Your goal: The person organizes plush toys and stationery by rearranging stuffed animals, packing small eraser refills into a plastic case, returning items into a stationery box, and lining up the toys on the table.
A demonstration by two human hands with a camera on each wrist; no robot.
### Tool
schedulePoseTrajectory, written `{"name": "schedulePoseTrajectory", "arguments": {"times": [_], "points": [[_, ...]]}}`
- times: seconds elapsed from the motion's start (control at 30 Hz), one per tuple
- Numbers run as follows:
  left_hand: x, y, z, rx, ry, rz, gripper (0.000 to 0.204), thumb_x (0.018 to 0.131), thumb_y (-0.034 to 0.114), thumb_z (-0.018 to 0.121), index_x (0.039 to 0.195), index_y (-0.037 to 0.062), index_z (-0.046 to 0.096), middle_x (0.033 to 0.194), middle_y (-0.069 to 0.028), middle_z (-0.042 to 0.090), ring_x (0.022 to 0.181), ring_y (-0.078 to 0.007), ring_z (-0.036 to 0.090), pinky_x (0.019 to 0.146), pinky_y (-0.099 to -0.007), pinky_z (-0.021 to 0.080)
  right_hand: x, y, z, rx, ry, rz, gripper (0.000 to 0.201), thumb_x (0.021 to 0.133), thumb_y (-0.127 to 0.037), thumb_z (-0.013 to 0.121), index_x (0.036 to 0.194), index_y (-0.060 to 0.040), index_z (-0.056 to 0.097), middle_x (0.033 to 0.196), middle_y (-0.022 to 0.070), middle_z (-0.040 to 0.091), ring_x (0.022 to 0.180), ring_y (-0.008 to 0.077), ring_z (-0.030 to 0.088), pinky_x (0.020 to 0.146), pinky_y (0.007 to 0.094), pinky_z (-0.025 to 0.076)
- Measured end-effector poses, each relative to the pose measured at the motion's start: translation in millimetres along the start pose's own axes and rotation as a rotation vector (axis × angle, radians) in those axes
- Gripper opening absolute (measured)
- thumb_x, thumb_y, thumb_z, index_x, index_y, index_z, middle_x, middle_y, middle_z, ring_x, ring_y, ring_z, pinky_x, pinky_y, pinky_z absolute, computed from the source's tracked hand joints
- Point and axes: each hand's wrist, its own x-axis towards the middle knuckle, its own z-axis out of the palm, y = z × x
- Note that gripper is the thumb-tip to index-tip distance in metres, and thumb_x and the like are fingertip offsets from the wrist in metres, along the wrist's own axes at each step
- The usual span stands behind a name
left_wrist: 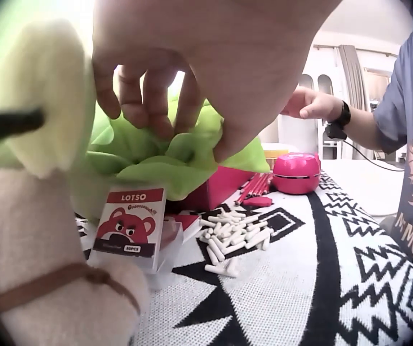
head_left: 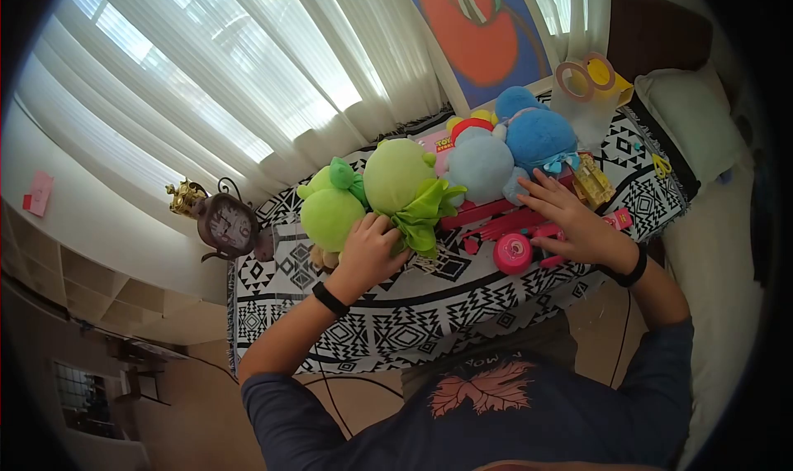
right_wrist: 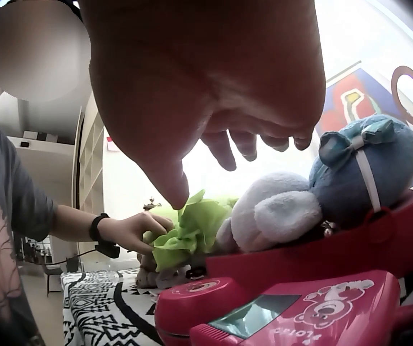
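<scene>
My left hand [head_left: 372, 252] is at a green plush toy with a leafy ruffle [head_left: 429, 215]. In the left wrist view its curled fingers and thumb pinch the green ruffle [left_wrist: 167, 169]. My right hand [head_left: 570, 223], fingers spread and holding nothing, hovers above a round pink case [head_left: 513, 254] and a pink box [right_wrist: 314, 313]. Beside the ruffle is a smaller green plush [head_left: 330, 219]. Pale blue [head_left: 481, 169] and darker blue [head_left: 543, 139] plush toys lie just beyond my right hand. A LOTSO card box [left_wrist: 129, 227] and several white sticks [left_wrist: 234, 234] lie below the ruffle.
A brown clock [head_left: 227, 225] stands at the left on the patterned cloth [head_left: 396, 322]. Tape rolls [head_left: 574, 82] sit on a clear container at the back right, with yellow scissors [head_left: 662, 166] nearer. Curtains and a cherry picture [head_left: 479, 45] are behind.
</scene>
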Motion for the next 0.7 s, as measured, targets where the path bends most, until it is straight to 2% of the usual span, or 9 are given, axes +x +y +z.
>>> {"name": "schedulePoseTrajectory", "arguments": {"times": [0.1,0.2,0.33,0.4,0.47,0.53,0.6,0.67,0.7], "points": [[0.4,8.2,-11.2,-0.029,0.085,-0.026,0.030,0.079,0.029,0.087,0.094,0.0047,0.076,0.098,-0.0095,0.064,0.096,-0.0310,0.062,0.085,-0.0444,0.052,-5.4,-5.5,1.1,0.059,-0.006,0.005,0.076,0.091,-0.017,0.081,0.160,-0.0080,0.049,0.174,0.0168,0.035,0.164,0.0430,0.021,0.130,0.0554,0.027],[-4.9,17.1,-16.6,-0.083,0.148,-0.054,0.032,0.081,0.030,0.089,0.097,0.0045,0.077,0.099,-0.0096,0.064,0.094,-0.0306,0.062,0.082,-0.0433,0.053,-18.6,-16.0,1.3,0.082,0.060,-0.027,0.067,0.091,-0.014,0.080,0.153,-0.0059,0.056,0.168,0.0175,0.045,0.159,0.0405,0.036,0.126,0.0514,0.035],[-30.0,45.4,-27.9,-0.237,0.157,-0.185,0.026,0.084,0.025,0.089,0.095,0.0044,0.077,0.099,-0.0092,0.064,0.094,-0.0303,0.061,0.081,-0.0407,0.053,-58.4,-23.2,-6.0,0.330,0.165,0.349,0.033,0.091,-0.010,0.078,0.122,0.0003,0.071,0.123,0.0167,0.076,0.112,0.0275,0.074,0.093,0.0397,0.059],[-48.7,53.1,-30.4,-0.268,0.202,-0.223,0.023,0.088,0.023,0.087,0.094,0.0036,0.077,0.097,-0.0091,0.065,0.088,-0.0284,0.062,0.078,-0.0394,0.053,-100.8,6.1,-5.4,0.375,0.134,0.480,0.015,0.092,-0.008,0.075,0.102,0.0034,0.074,0.098,0.0148,0.079,0.091,0.0213,0.077,0.077,0.0336,0.060],[-70.4,62.1,-27.7,-0.313,0.235,-0.251,0.020,0.091,0.021,0.086,0.093,0.0028,0.077,0.095,-0.0089,0.065,0.082,-0.0265,0.063,0.074,-0.0380,0.052,-153.2,33.8,11.0,0.635,-0.001,0.794,0.013,0.094,-0.008,0.072,0.090,0.0049,0.073,0.086,0.0128,0.078,0.081,0.0197,0.077,0.069,0.0320,0.059],[-93.0,69.8,-18.3,-0.667,0.169,-0.542,0.018,0.097,0.018,0.080,0.092,0.0006,0.077,0.084,-0.0082,0.066,0.072,-0.0206,0.064,0.066,-0.0337,0.051,-189.9,36.5,28.6,0.786,-0.303,0.907,0.017,0.096,-0.009,0.068,0.094,0.0073,0.074,0.086,0.0149,0.078,0.078,0.0228,0.079,0.068,0.0340,0.062],[-107.5,75.3,-11.6,-0.701,0.125,-0.633,0.020,0.099,0.018,0.079,0.093,-0.0010,0.077,0.081,-0.0075,0.067,0.068,-0.0168,0.063,0.063,-0.0312,0.049,-234.4,30.3,70.7,0.910,-0.557,1.066,0.022,0.098,-0.010,0.067,0.100,0.0101,0.075,0.092,0.0186,0.079,0.084,0.0252,0.080,0.074,0.0368,0.065],[-120.1,82.7,-2.5,-0.745,0.068,-0.723,0.022,0.100,0.018,0.078,0.094,-0.0026,0.077,0.079,-0.0068,0.069,0.064,-0.0131,0.063,0.060,-0.0286,0.048,-288.3,21.6,127.4,0.998,-0.715,1.135,0.026,0.099,-0.011,0.067,0.105,0.0127,0.075,0.095,0.0206,0.079,0.085,0.0297,0.080,0.077,0.0378,0.067],[-124.2,85.7,3.4,-0.808,0.072,-0.796,0.022,0.100,0.019,0.078,0.095,-0.0032,0.077,0.078,-0.0054,0.070,0.065,-0.0106,0.062,0.060,-0.0276,0.047,-305.3,10.6,143.3,0.978,-0.786,1.053,0.027,0.099,-0.012,0.068,0.110,0.0117,0.075,0.101,0.0215,0.079,0.091,0.0316,0.080,0.081,0.0389,0.066]]}}
